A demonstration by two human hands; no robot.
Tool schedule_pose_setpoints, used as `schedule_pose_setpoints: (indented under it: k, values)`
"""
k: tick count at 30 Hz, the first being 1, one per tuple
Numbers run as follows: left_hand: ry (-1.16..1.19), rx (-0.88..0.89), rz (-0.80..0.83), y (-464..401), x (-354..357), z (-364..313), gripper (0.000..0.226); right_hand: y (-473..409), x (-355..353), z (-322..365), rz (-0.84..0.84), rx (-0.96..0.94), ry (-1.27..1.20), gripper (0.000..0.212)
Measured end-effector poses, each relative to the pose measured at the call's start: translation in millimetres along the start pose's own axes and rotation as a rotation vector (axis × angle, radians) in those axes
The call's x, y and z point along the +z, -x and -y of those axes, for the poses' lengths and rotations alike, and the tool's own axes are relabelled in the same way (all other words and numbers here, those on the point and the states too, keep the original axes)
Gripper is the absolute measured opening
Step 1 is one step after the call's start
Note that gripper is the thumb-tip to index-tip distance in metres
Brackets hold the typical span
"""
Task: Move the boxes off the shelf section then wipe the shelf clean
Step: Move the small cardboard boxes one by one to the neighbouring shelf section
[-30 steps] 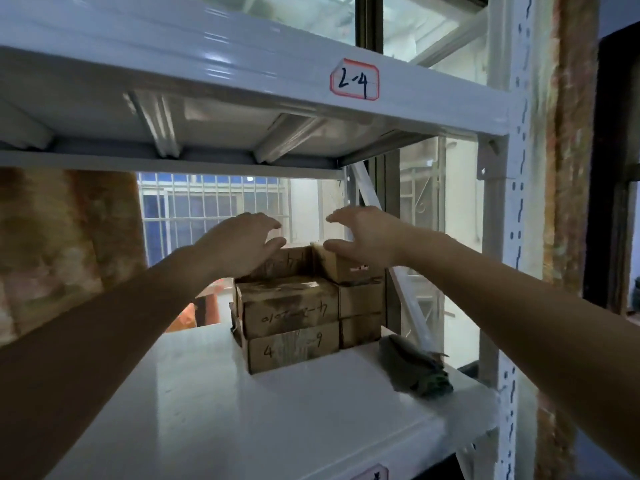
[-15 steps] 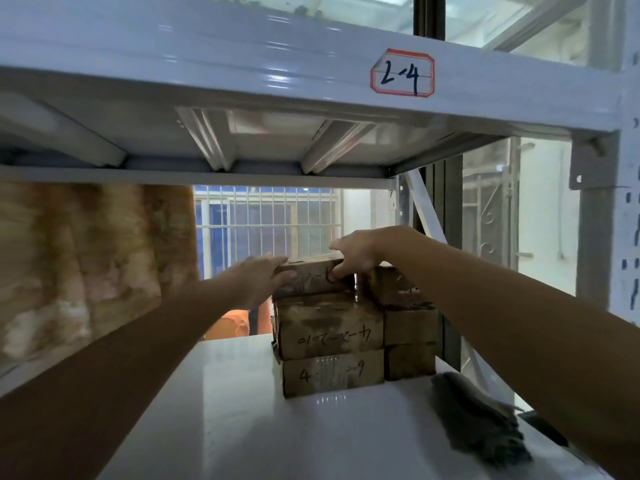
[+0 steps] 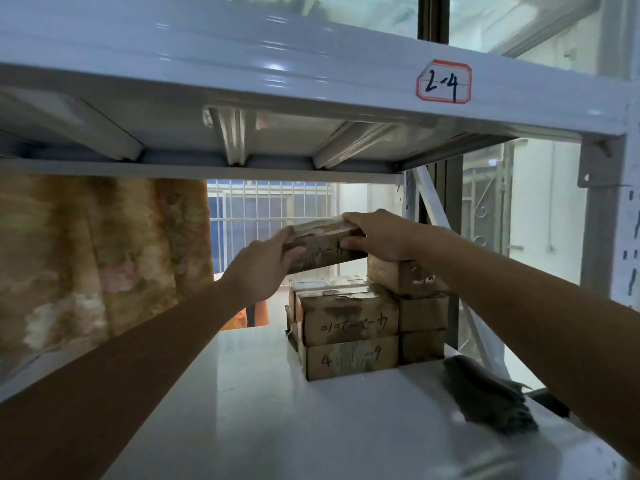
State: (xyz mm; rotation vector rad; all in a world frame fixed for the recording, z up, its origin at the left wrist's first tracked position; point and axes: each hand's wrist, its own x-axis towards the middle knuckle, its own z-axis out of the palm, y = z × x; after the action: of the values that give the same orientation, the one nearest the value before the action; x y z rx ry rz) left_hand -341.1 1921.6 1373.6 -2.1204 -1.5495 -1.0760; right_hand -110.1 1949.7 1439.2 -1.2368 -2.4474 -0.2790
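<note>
Left hand: the left hand (image 3: 264, 268) grips the left end of a worn brown cardboard box with handwriting on its front (image 3: 323, 249), thumb on the front face and fingers curled round the end.
Lifted box: held between the two hands, raised clear of the stack, its long axis running left to right across the view, right end tilted slightly higher.
Right hand: the right hand (image 3: 381, 235) holds the box's right end, fingers over the top edge and thumb on the front face; its heel sits just above the top box of the right column.
Nearer hand: both hands are on the box, one at each end, so neither leads.
Key relation: the remaining stack of brown cardboard boxes (image 3: 367, 327) lies directly below the hands, toward the back right of the glossy white metal shelf (image 3: 242, 410); I judge the lifted box must come back toward the person, under the white upper shelf beam with the red-edged "2-4" label (image 3: 443, 82).
Box count: one in hand; five fronts show in the stack, two in the left column, three in the right; more behind cannot be told.
Cloth count: one dark grey crumpled cloth (image 3: 485, 396), lying on the shelf below the right forearm, apart from the stack.
</note>
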Motion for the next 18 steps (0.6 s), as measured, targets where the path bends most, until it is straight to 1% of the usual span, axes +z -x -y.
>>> schedule_pose_setpoints:
  k: [2,5,9,13,18]
  values:
    - [0.008,0.034,-0.075,5,-7,-4,0.043,17,-3,9,-0.058,0.043,-0.014,0.048]
    - [-0.005,0.079,-0.148,15,-23,-12,0.042,40,-2,22,-0.144,0.05,-0.025,0.049]
    - [-0.075,0.108,-0.143,45,-55,-22,0.053,71,0,49,-0.244,0.042,-0.096,0.048]
    - [-0.14,0.096,-0.14,92,-93,-34,0.046,102,-2,91,-0.24,0.041,-0.145,0.049]
    - [-0.252,0.064,-0.143,156,-139,-34,0.049,142,-1,149,-0.24,-0.014,-0.159,0.05]
